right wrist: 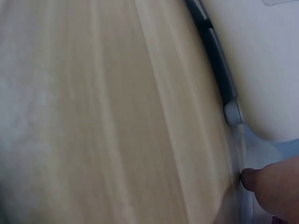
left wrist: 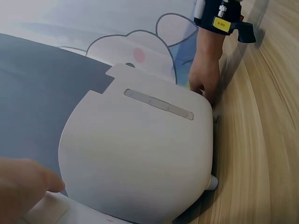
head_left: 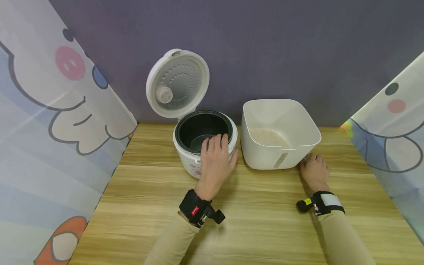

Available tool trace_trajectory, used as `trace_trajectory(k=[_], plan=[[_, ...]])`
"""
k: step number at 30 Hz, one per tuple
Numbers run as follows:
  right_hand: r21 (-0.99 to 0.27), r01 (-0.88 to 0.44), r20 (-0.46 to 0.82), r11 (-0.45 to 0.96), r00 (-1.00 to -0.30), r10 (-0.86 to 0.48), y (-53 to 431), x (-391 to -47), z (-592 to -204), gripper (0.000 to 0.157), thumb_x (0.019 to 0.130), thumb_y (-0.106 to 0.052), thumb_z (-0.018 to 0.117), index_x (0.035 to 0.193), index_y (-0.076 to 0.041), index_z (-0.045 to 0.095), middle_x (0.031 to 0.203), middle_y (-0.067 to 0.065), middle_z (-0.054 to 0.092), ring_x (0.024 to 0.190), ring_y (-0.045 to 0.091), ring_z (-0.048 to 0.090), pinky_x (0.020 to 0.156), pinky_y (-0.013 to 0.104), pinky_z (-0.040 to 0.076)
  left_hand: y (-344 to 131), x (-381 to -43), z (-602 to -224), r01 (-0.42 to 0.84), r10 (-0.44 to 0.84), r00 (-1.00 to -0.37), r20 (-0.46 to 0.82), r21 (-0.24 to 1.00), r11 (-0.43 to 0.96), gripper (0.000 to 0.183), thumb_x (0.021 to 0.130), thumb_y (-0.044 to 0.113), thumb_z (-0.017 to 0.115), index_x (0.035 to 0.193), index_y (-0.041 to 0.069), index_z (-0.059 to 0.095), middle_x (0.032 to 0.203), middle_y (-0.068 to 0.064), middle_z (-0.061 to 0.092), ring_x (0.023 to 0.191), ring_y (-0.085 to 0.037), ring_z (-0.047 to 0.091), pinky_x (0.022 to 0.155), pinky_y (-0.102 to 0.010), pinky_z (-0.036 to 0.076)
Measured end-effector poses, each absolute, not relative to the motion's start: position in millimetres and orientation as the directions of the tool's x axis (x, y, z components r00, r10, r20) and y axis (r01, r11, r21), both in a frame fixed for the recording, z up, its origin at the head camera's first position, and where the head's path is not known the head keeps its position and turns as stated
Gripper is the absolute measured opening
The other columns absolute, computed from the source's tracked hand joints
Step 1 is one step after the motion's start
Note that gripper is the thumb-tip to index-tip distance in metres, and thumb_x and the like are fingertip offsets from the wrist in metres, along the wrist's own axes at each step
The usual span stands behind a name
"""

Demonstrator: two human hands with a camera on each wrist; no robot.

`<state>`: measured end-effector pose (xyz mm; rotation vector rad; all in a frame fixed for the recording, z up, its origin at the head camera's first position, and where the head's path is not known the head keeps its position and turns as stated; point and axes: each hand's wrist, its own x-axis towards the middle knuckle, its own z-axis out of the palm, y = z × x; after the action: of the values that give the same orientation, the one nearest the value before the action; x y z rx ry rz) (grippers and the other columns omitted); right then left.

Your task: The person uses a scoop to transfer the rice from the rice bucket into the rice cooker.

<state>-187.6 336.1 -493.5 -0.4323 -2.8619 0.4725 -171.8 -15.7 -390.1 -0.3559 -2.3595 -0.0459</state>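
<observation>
A white rice cooker stands with its lid raised, and its dark inner pot shows inside. My left hand rests on the cooker's front rim, fingers over the edge and thumb spread on the outer right side. To the right is a white rice bin with rice inside. Beside the bin's lower right corner, my right hand lies low at the table. In the right wrist view its thumb meets a clear plastic piece; the other fingers are mostly hidden.
The wooden table runs up to a dark grey back wall. Cartoon-printed cloths hang on the left and right. The raised lid stands close to the back wall. A narrow gap separates cooker and bin.
</observation>
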Motion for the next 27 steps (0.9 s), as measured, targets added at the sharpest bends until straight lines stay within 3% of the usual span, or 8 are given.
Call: trace_trajectory(k=[5,12,16,20,23,27], plan=[[-0.337,0.268,0.161,0.903,-0.928,0.336,338.8,-193.3,-496.9,0.045,0.104,-0.024,0.046,0.121,0.018,0.046,0.121,0.043,0.049,0.115,0.061,0.048,0.094,0.071,0.04,-13.3,-173.1,-393.8,0.231,0.205,-0.694,0.69,-0.055,0.971,0.05,0.094,0.049,0.066,0.119,0.005,0.069,0.104,-0.009,0.073,0.095,-0.027,0.068,0.092,-0.041,0.049],[-0.39,0.304,0.093,0.869,-0.926,0.366,344.4,-192.5,-492.7,0.046,0.106,-0.023,0.041,0.118,0.021,0.049,0.113,0.044,0.051,0.106,0.063,0.054,0.083,0.07,0.046,-11.4,-174.7,-401.3,0.217,0.179,-0.654,0.735,-0.045,0.975,0.039,0.089,0.047,0.074,0.085,0.009,0.068,0.065,-0.006,0.068,0.054,-0.023,0.065,0.051,-0.034,0.046],[-0.465,0.287,0.021,0.838,-0.942,0.334,358.7,-184.5,-480.1,0.051,0.109,-0.027,0.034,0.118,0.021,0.05,0.111,0.046,0.054,0.102,0.065,0.056,0.076,0.067,0.048,-12.1,-175.7,-402.0,0.221,0.186,-0.65,0.737,-0.05,0.974,0.042,0.089,0.049,0.075,0.079,0.01,0.065,0.06,-0.004,0.064,0.05,-0.021,0.062,0.048,-0.032,0.043],[-0.546,0.196,0.072,0.814,-0.958,0.279,373.5,-177.4,-465.3,0.047,0.11,-0.025,0.03,0.095,0.012,0.054,0.087,0.037,0.058,0.081,0.056,0.06,0.063,0.058,0.046,-13.5,-176.0,-402.3,0.212,0.196,-0.659,0.727,-0.07,0.975,0.046,0.09,0.054,0.073,0.079,0.01,0.065,0.06,-0.003,0.063,0.049,-0.019,0.061,0.048,-0.03,0.043],[-0.581,0.169,0.124,0.796,-0.949,0.291,382.3,-172.7,-451.6,0.044,0.108,-0.023,0.027,0.078,0.001,0.047,0.073,0.024,0.053,0.069,0.044,0.053,0.058,0.05,0.04,-13.8,-176.6,-403.5,0.209,0.204,-0.657,0.726,-0.084,0.974,0.047,0.09,0.055,0.072,0.08,0.01,0.065,0.06,-0.003,0.063,0.049,-0.019,0.061,0.048,-0.029,0.043],[-0.607,0.187,0.128,0.772,-0.936,0.327,389.9,-165.5,-424.5,0.044,0.107,-0.029,0.026,0.079,-0.003,0.047,0.07,0.014,0.056,0.066,0.034,0.051,0.059,0.042,0.037,-12.6,-178.2,-404.5,0.214,0.209,-0.646,0.734,-0.089,0.973,0.046,0.09,0.054,0.073,0.08,0.01,0.065,0.059,-0.003,0.063,0.048,-0.018,0.06,0.047,-0.028,0.041]])
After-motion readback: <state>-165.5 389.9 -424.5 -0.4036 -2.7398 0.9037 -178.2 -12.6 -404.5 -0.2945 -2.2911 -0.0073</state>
